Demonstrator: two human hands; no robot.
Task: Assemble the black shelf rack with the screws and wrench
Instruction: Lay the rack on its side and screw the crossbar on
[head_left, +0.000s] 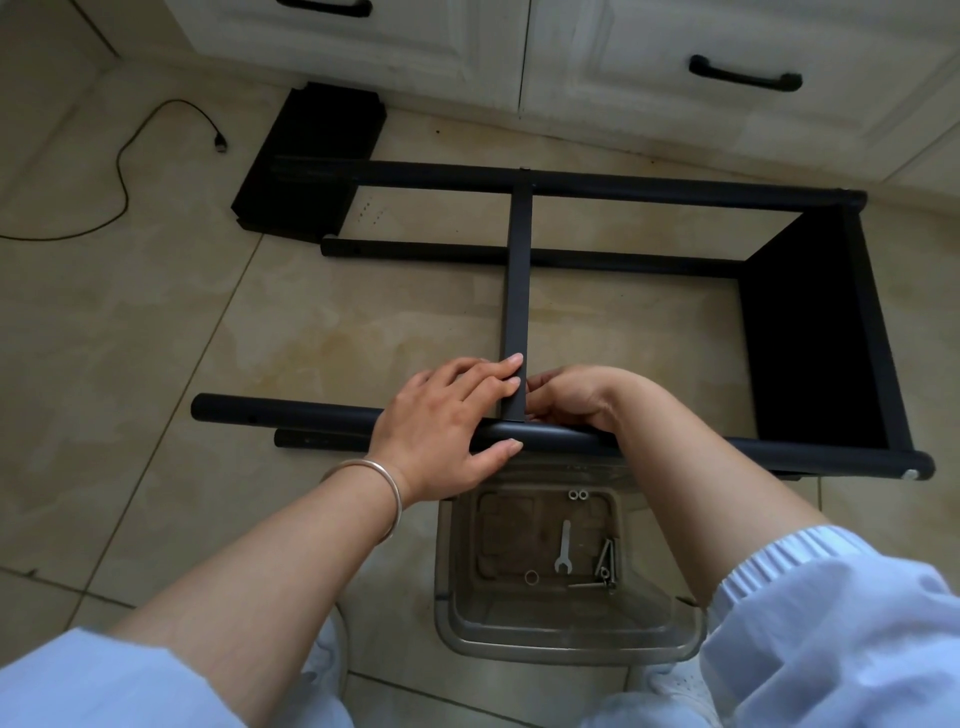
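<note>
The black shelf rack (675, 189) lies on its side on the tiled floor, its shelf panel (810, 332) at the right end. A flat black crossbar (518, 270) runs from the far tube down to the near tube (291, 412). My left hand (447, 421) grips the near tube, thumb under it, fingers against the crossbar's lower end. My right hand (566, 397) is curled at the right side of that joint; what its fingertips hold is hidden. A small silver wrench (563, 548), several screws (605, 564) and nuts (577, 494) lie in a clear plastic tray (566, 631).
A second black shelf panel (311, 156) lies at the back left, partly under the rack's far tube. A black cable (122, 171) snakes over the floor at the left. White cabinet doors (675, 62) with black handles stand behind. A loose short tube (317, 440) lies under the near tube.
</note>
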